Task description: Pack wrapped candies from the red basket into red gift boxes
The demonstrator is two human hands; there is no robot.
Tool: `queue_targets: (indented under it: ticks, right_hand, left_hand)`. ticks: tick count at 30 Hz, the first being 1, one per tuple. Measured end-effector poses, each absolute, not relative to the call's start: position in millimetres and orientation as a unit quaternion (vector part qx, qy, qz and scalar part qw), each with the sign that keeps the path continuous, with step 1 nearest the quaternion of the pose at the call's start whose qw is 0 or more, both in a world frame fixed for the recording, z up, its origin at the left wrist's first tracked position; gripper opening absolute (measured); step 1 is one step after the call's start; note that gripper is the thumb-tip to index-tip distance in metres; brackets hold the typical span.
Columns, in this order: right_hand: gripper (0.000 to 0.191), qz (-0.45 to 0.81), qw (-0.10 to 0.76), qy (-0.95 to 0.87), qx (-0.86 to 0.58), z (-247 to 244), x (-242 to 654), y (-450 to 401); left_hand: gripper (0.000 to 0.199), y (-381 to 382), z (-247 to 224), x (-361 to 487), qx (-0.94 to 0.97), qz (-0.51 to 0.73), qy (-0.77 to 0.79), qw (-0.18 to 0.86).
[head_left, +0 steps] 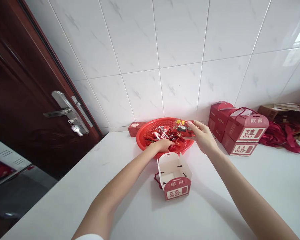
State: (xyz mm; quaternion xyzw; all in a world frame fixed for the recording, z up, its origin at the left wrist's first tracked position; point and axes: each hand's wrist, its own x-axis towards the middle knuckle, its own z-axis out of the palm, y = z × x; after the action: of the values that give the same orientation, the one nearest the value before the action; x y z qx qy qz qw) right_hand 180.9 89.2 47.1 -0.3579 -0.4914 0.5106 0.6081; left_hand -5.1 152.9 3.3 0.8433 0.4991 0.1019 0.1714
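A red plastic basket (142,141) stands by the wall, heaped with red-wrapped packets (162,132). My left hand (164,144) reaches over its near rim into the packets; its fingertips are hidden among them. Above the basket's right side, my right hand (200,133) pinches a red snack packet (180,128) with yellow lettering between thumb and fingers. In front of the basket sits an open red and white gift box (178,188), its flaps raised and its white inside showing no contents. A dark red cord handle (158,180) hangs at its left side.
Closed red gift boxes (247,128) are stacked at the right by the tiled wall. Beyond them lie dark red ribbons (277,135) and a cardboard box (267,111). A small red box (135,129) sits behind the basket's left. A brown door (27,83) is at left.
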Motion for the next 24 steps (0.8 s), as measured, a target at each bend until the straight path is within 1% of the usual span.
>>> queue_targets:
  ticks: [3, 6, 8, 10, 13, 17, 21, 24]
  right_hand:
    - [0.05, 0.526, 0.607, -0.479, -0.356, 46.9, 180.0, 90.8]
    - [0.051, 0.538, 0.608, -0.465, -0.354, 46.1, 179.7, 91.6]
    - [0.05, 0.542, 0.608, -0.458, -0.355, 45.3, 179.6, 91.6]
    - [0.048, 0.546, 0.606, -0.455, -0.356, 44.5, 179.4, 91.5]
    - [0.045, 0.553, 0.602, -0.452, -0.358, 43.5, 178.1, 91.6]
    - [0.044, 0.551, 0.604, -0.449, -0.361, 42.7, 176.1, 91.9]
    - [0.045, 0.542, 0.602, -0.456, -0.369, 43.0, 177.1, 91.7]
    - [0.046, 0.517, 0.61, -0.472, -0.371, 45.0, 179.7, 90.2]
  left_hand:
    - [0.047, 156.3, 1.0, -7.0, 0.857, -0.006, 0.49, 0.157]
    - [0.054, 160.6, 2.1, -7.9, 0.859, -0.08, 0.486, 0.141]
    - [0.053, 162.8, 3.3, -6.8, 0.863, -0.108, 0.475, 0.135]
    - [0.045, 163.6, 4.1, -5.3, 0.872, -0.117, 0.457, 0.132]
    - [0.034, 162.9, 4.1, -4.0, 0.886, -0.11, 0.428, 0.143]
    - [0.027, 162.1, 2.2, -2.2, 0.898, -0.075, 0.397, 0.173]
    - [0.022, 162.0, 1.6, -1.1, 0.9, -0.016, 0.386, 0.2]
    - [0.017, 160.5, 4.8, -3.5, 0.89, 0.057, 0.398, 0.215]
